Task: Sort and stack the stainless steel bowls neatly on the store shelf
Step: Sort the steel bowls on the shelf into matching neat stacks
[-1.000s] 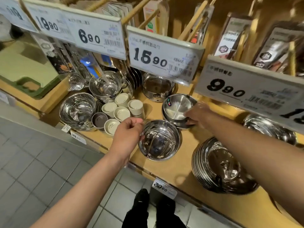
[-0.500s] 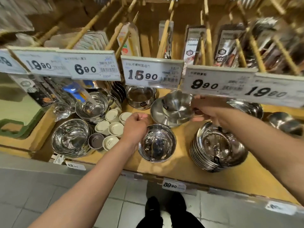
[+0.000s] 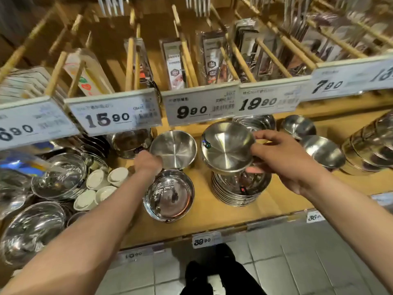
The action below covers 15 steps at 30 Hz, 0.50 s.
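Note:
My right hand (image 3: 282, 160) grips a brushed steel bowl (image 3: 227, 145) by its right rim and holds it tilted just above a stack of shiny shallow bowls (image 3: 240, 190). My left hand (image 3: 147, 163) is curled at the left rim of a second brushed steel bowl (image 3: 173, 149) that stands on the wooden shelf (image 3: 212, 216); its fingertips are hidden. A shiny deep bowl (image 3: 169, 195) sits right in front of that hand.
Small white cups (image 3: 100, 186) and shiny bowls (image 3: 57, 175) crowd the left of the shelf. A steel pot (image 3: 131, 143) stands behind. Two brushed bowls (image 3: 323, 151) and a tall bowl stack (image 3: 370, 145) fill the right. Price tags (image 3: 200, 107) overhang the back.
My right hand lifted the top brushed bowl off the other one and carried it right, over the stack of shallow bowls. My left hand shifted from the shiny bowl's rim toward the brushed bowl behind.

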Tool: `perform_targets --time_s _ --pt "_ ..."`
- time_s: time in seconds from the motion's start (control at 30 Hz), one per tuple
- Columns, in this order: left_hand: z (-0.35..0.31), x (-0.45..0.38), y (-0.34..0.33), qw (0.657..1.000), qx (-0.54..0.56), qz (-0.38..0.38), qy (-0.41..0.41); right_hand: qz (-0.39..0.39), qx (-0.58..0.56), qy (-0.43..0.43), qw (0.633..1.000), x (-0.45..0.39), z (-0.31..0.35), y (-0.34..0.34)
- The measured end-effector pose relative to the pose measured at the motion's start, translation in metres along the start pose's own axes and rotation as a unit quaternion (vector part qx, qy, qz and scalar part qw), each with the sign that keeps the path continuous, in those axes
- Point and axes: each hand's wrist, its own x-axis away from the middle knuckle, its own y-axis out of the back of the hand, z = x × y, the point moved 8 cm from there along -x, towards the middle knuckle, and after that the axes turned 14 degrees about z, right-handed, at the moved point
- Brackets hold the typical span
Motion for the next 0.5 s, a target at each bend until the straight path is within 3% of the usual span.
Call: perform_targets --time_s 0.2,0.5 --pt "0.0 -0.014 -0.004 0.999 -0.025 0.018 0.014 -0.019 -0.029 0.009 0.999 0.011 -0.017 0.006" --pt "-0.006 -0.01 0.001 0.98 0.191 0.041 -0.039 -0.048 -0.048 0.008 0.998 0.021 -0.019 0.018"
